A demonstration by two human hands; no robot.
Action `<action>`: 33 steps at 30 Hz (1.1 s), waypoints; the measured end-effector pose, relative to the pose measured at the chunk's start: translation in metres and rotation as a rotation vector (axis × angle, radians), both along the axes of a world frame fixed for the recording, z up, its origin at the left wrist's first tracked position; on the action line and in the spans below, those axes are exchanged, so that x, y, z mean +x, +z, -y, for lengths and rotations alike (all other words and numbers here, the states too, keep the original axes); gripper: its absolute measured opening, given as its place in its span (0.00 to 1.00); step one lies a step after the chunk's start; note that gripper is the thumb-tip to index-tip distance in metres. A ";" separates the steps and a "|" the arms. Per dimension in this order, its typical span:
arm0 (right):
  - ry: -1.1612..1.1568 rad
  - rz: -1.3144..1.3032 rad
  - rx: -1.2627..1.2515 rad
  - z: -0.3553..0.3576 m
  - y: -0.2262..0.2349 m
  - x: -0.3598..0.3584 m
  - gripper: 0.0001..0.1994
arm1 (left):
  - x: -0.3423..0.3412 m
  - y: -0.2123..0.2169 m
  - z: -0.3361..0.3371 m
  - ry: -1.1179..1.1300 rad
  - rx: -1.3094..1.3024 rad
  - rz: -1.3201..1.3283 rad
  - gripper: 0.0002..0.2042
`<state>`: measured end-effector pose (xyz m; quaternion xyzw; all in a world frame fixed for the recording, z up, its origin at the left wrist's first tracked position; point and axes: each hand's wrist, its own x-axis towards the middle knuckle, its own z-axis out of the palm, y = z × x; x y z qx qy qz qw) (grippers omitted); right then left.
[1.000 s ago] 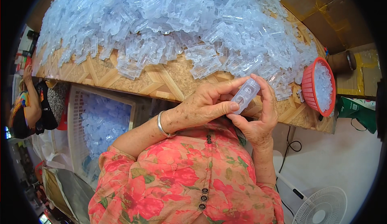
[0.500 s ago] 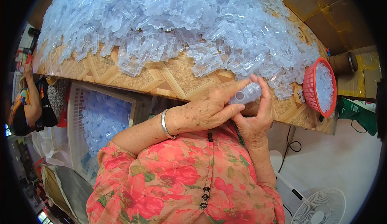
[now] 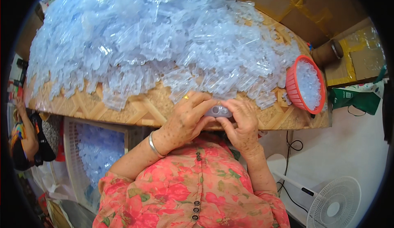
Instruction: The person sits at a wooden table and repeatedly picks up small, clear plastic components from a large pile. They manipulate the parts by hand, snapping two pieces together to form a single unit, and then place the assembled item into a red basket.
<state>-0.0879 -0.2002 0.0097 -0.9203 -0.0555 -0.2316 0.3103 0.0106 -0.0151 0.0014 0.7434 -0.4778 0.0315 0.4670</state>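
Note:
Between my two hands, near the table's front edge, is a small clear plastic part [image 3: 218,111] with a round hole in its end. My left hand [image 3: 189,116], with a ring and a silver bangle, pinches it from the left. The fingers and thumb of my right hand [image 3: 242,124] are closed on its right side. Fingers cover both ends of the part. Just beyond my fingertips begins a large heap of flat clear plastic pieces [image 3: 152,43], spread over the wood-patterned table [image 3: 158,101].
A red basket [image 3: 293,86] of small clear parts stands at the table's right end. Below the table, at left, is a pale crate [image 3: 72,146] of bluish plastic pieces. A white fan [image 3: 333,207] stands lower right. Another person's arm [image 3: 28,123] shows at far left.
Both hands have shifted left in the picture with the plastic part, and my left fingers have drawn back along its side. The view has also shifted, with the table front lower at left.

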 end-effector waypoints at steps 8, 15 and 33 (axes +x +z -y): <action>0.031 -0.027 -0.011 0.002 -0.001 0.007 0.21 | 0.004 0.001 0.003 0.020 0.022 0.034 0.21; 0.083 -0.149 -0.141 0.013 0.047 0.018 0.21 | 0.001 0.001 0.001 0.075 0.015 0.002 0.21; -0.716 -0.826 -0.684 0.385 0.018 0.229 0.16 | 0.008 0.008 -0.002 0.001 0.013 -0.100 0.24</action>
